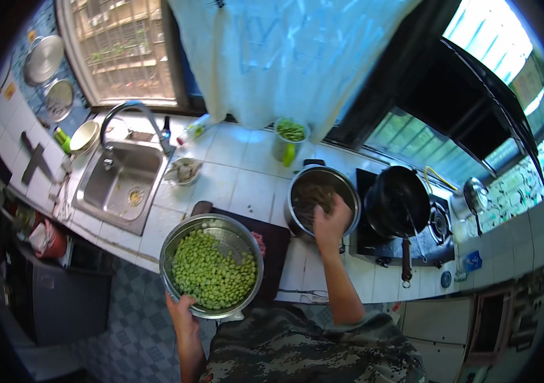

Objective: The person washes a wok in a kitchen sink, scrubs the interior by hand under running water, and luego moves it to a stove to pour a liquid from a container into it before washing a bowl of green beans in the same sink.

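My left hand (184, 311) grips the near left rim of a metal colander (165, 277), which holds shelled green beans (212, 273). The colander overlaps a dark cutting board (275, 249), and some pink meat (258, 243) shows at its right edge. My right hand (333, 218) reaches into a deep metal pot (292, 218), its fingers at a brownish, leafy-looking mass (317, 198) inside. Whether the fingers hold any of it cannot be made out. Right of the pot, a black wok (396, 203) with a long handle rests on the gas stove (372, 253).
A steel sink (118, 184) with a curved faucet (133, 105) lies left. Behind the board stand a plastic-wrapped bowl (184, 171) and a jug (287, 139) of green pods. Knives (37, 160) hang on the left wall; a range hood (463, 95) overhangs the stove side.
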Demonstrator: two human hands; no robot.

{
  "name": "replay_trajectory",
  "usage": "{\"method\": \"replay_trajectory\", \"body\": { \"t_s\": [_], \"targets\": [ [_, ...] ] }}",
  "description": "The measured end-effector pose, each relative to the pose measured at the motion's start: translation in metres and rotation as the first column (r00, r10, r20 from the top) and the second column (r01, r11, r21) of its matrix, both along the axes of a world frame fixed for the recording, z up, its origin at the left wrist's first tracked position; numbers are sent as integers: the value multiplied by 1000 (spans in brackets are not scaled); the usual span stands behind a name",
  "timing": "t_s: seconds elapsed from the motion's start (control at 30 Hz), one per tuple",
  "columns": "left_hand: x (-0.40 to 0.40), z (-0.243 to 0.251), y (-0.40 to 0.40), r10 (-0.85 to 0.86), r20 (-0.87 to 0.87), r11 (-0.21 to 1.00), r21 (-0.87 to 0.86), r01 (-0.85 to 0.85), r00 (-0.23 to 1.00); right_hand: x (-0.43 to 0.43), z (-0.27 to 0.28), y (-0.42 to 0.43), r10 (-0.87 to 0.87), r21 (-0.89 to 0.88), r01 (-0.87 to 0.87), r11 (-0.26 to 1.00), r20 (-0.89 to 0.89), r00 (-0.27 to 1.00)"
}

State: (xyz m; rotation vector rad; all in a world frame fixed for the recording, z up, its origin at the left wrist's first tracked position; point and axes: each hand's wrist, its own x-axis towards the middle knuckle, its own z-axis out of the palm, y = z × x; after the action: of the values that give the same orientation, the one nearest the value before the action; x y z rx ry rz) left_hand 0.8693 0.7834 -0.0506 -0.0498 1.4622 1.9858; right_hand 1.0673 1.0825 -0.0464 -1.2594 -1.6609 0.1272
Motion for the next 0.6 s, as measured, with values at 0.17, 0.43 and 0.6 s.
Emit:
{"method": "replay_trajectory", "body": {
  "t_s": [0.17, 0.43, 0.6],
  "targets": [
    [13, -3, 14, -17, 35, 998, -51, 19, 999, 119, -103, 8, -319, -582, 232, 779, -50, 947],
    [26, 31, 2, 201, 13, 956, -219, -194, 979, 115, -93, 57, -461, -906, -367, 210, -423, 780],
    [37, 24, 2, 281, -72, 946, -149, -289, 957, 137, -52, 69, -429, -919, -295, 264, -385, 817]
  ]
}}
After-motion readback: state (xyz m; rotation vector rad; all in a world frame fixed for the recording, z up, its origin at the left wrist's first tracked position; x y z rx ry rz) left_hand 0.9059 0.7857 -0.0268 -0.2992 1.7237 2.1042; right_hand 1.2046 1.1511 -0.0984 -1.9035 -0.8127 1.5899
